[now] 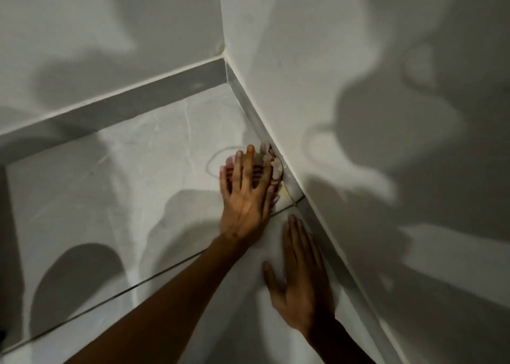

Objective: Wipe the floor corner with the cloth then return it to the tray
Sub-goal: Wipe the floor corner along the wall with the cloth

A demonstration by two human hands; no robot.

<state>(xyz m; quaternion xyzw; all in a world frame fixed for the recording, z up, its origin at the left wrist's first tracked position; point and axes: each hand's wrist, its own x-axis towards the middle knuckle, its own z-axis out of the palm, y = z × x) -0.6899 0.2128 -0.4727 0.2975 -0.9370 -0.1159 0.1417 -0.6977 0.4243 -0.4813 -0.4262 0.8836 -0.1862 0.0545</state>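
Note:
A pink, red-striped cloth lies bunched on the pale floor tile, pushed against the grey skirting of the right wall. My left hand lies on top of it with fingers spread, pressing it down, and covers most of it. My right hand rests flat and open on the floor nearer to me, beside the same skirting, holding nothing. The floor corner lies farther back, where the two walls meet. No tray is in view.
White walls rise on the left and right, each with a grey skirting board at its foot. A dark grout line crosses the floor tiles. A faint curved mark shows on the tile left of the cloth. Shadows fall over the floor and walls.

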